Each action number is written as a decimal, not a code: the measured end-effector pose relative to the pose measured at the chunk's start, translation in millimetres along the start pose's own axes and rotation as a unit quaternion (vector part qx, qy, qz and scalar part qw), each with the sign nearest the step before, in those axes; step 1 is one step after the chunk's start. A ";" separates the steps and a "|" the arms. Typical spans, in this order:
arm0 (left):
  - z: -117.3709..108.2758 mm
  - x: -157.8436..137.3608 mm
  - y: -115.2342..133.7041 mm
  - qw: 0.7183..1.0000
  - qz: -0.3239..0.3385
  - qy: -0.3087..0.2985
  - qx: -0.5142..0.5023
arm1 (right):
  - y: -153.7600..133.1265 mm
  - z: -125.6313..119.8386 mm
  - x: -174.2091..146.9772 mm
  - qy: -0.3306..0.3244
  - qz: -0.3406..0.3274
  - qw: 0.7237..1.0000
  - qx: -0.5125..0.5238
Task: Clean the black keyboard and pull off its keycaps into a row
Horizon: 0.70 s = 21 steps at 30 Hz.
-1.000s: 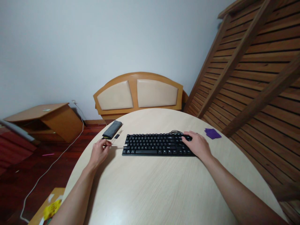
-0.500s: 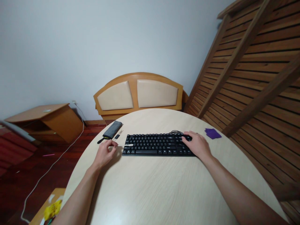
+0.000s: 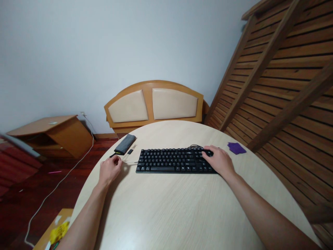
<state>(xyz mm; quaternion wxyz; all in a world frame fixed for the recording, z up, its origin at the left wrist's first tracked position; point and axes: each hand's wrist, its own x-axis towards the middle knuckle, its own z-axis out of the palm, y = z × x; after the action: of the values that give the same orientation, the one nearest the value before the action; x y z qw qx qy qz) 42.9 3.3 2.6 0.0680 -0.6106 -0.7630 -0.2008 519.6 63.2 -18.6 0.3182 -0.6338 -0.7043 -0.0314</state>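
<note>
1 pale stick (image 3: 130,162) at keyboard (image 3: 166,161), end hidden in left hand (image 3: 110,169).

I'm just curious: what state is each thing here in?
Left grip: pinching a thin white stick
Thin white stick: held, pointing at the left edge of the keyboard; contact unclear
Right grip: laid over the keyboard's right end
Keyboard: lying flat, keys up
Black cable: bunched behind the keyboard
Grey pouch: lying on the table
Small black item: lying beside the pouch
Purple cloth: lying on the table
</note>
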 end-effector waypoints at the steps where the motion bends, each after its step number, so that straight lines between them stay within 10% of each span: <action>1: -0.2 0.1 -0.4 1.000 -0.007 -0.001 0.004 | -0.1 0.0 0.1 -0.001 0.001 1.000 0.000; 21: 9.1 -2.0 6.9 0.996 0.048 -0.024 -0.072 | -1.6 -1.0 -0.8 -0.001 -0.004 1.000 -0.004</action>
<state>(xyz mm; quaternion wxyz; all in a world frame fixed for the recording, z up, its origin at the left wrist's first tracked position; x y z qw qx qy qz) 51.3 6.2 -4.8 0.0152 -0.6547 -0.7177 -0.2366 518.6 61.8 -17.6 0.3148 -0.6325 -0.7069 -0.0342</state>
